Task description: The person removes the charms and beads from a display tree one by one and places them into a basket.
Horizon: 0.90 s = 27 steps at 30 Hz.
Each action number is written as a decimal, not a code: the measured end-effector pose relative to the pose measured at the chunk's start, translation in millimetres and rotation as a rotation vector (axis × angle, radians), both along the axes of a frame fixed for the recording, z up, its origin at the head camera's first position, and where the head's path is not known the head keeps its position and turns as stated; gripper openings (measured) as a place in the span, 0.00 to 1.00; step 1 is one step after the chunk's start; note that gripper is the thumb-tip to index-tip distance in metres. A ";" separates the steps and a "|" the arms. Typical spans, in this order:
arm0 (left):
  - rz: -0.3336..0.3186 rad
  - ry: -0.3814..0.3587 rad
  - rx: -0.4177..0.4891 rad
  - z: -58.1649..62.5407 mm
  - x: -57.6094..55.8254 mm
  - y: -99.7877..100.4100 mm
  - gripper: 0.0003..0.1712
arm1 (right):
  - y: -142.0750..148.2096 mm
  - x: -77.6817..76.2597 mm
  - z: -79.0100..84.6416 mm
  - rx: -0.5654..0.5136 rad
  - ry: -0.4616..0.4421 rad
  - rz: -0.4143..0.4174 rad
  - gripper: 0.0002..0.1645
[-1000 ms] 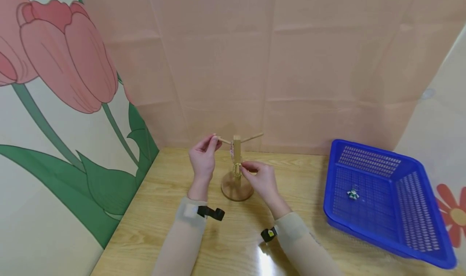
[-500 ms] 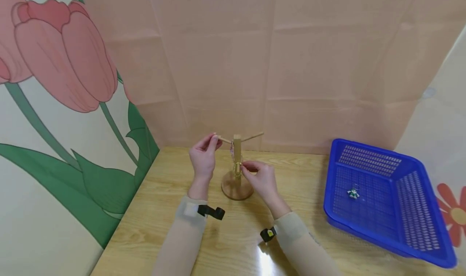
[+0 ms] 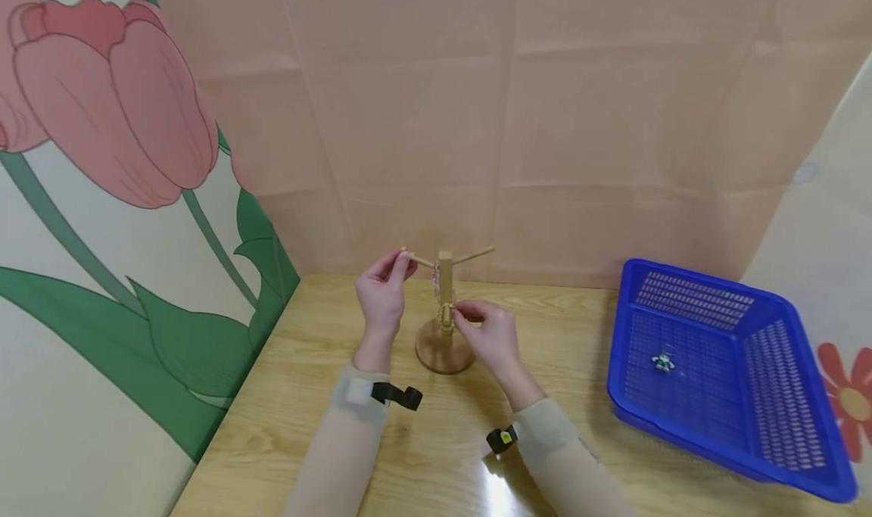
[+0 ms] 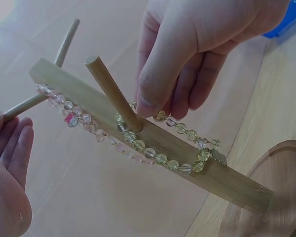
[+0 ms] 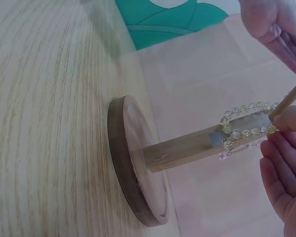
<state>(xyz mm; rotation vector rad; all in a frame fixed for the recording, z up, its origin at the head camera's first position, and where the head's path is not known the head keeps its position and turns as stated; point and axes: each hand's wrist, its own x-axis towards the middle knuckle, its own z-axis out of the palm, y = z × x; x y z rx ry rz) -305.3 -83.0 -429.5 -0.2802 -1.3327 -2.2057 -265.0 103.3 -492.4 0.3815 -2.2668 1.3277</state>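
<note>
Hanging of the yellow beaded bracelet (image 4: 161,159) on the lower peg (image 4: 106,83) appears to be the step in hand. Its beads are pinched by the right hand (image 3: 487,334) just beside the peg, which is encircled by the loop. The upper left peg (image 3: 421,261) is clamped near its tip by the left hand's grip (image 3: 381,296). Next, a gentle release of the beads seems called for. Pink beads (image 4: 86,118) are hung left of the post (image 3: 446,281); far right, a small figure (image 3: 663,362) is held in the blue basket (image 3: 711,418). Since half a second ago, both grips have been kept virtually unchanged.
</note>
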 end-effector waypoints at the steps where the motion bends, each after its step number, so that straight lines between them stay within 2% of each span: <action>1: 0.000 0.001 0.000 -0.1 -0.2 0.0 0.10 | -0.1 0.0 0.1 0.000 0.004 -0.001 0.06; 10: -0.003 -0.008 -0.006 -1.3 -1.3 -0.9 0.09 | -1.4 2.5 1.7 -0.022 0.016 0.000 0.06; 17: -0.001 -0.010 0.001 0.2 -0.7 0.2 0.14 | -1.7 4.8 2.9 -0.024 0.020 0.002 0.06; 27: 0.014 -0.002 0.009 3.6 0.6 1.8 0.10 | -1.5 11.8 7.1 -0.033 0.025 0.008 0.05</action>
